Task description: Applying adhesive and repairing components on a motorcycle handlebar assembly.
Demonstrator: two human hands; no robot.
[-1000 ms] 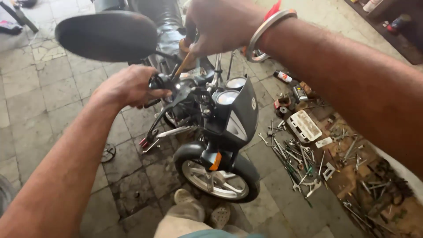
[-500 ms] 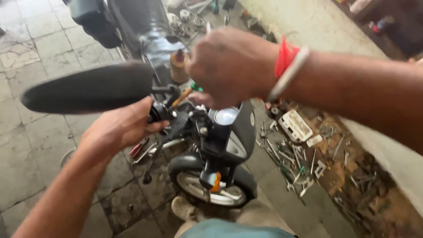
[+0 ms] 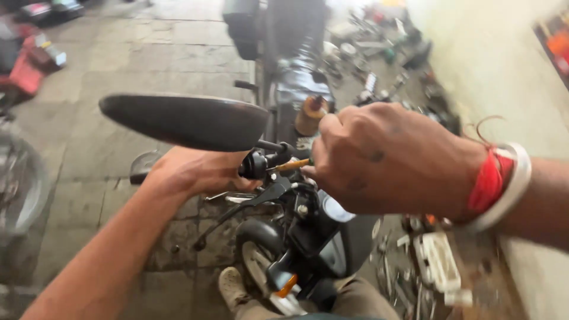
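right hand (image 3: 391, 160) is up close, fist closed round a tool with an orange-yellow shaft (image 3: 292, 165), its tip pointing at the black switch housing (image 3: 256, 165) on the handlebar. red thread and a white bangle (image 3: 504, 184) sit on that wrist. left hand (image 3: 198, 172) is wrapped round the grip just beside the housing, under the black mirror (image 3: 184, 121). below them there's the front wheel (image 3: 261, 266), and scattered tools (image 3: 427, 266) lie on the floor.
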